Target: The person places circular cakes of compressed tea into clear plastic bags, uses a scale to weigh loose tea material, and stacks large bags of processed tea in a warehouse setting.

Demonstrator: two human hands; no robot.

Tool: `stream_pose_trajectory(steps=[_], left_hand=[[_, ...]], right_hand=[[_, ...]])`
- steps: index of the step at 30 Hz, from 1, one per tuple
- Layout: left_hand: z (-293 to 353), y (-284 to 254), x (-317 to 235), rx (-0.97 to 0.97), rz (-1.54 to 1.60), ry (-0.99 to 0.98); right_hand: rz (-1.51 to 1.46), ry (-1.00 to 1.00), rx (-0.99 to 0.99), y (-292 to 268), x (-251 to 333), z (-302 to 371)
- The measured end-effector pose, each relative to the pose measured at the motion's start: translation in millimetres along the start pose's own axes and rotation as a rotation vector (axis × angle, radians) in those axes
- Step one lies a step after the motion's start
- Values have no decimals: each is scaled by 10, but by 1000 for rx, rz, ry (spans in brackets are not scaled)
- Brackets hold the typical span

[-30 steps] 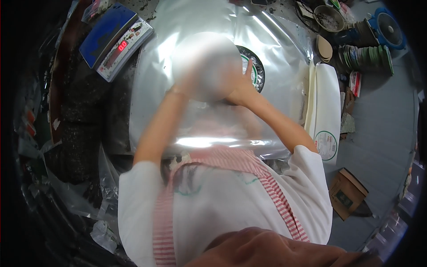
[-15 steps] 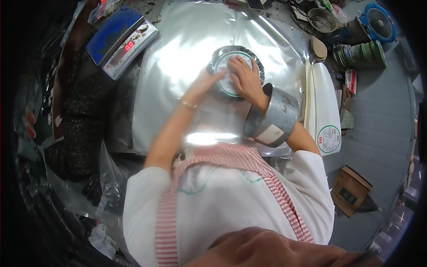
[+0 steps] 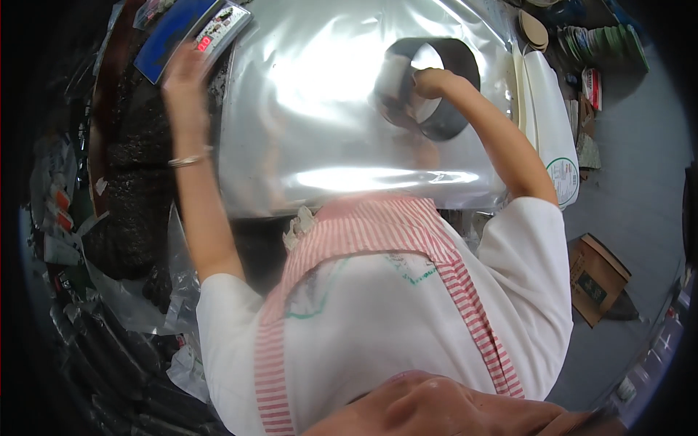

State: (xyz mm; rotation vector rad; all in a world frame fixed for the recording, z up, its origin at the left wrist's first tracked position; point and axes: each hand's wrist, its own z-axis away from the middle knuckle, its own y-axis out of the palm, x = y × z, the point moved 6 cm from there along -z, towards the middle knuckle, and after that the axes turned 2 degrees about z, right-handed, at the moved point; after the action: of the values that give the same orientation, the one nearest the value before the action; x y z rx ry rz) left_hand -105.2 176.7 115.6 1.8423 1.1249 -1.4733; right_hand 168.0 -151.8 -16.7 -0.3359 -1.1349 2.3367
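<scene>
Over the shiny sheet (image 3: 283, 145), the right hand (image 3: 430, 83) grasps a grey metal ring (image 3: 458, 59) by its wall. Left of the sheet, the left hand (image 3: 185, 69) blurs beside a blue scale (image 3: 169, 35); I cannot tell if it's clenched.

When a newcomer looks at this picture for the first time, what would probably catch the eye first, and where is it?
Probably the wide, shiny silvery sheet in the upper middle, with the right hand at a grey metal ring over its right part. Then the blue scale with its glowing red display, upper left, where the left hand appears blurred.
</scene>
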Motion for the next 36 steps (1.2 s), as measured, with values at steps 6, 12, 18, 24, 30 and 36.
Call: stream_pose_trajectory(steps=[6,12,18,24,30,36], left_hand=[[2777,1946,599,1117,-434,287],[3082,1875,474,1128,-350,445],[3217,1883,398,1005,-643,691],[3200,1902,322,1093,-599,642],[2959,1986,763,1330,-573,34],[926,1911,1141,859,290,-626]], right_hand=[[-59,-107,-369,111,207,813],[-80,-105,-867,385,253,1135],[-39,-203,-912,314,214,1144],[19,-181,-842,298,227,1156],[-269,-250,-973,243,237,1552],[-79,-676,-990,482,768,2539]])
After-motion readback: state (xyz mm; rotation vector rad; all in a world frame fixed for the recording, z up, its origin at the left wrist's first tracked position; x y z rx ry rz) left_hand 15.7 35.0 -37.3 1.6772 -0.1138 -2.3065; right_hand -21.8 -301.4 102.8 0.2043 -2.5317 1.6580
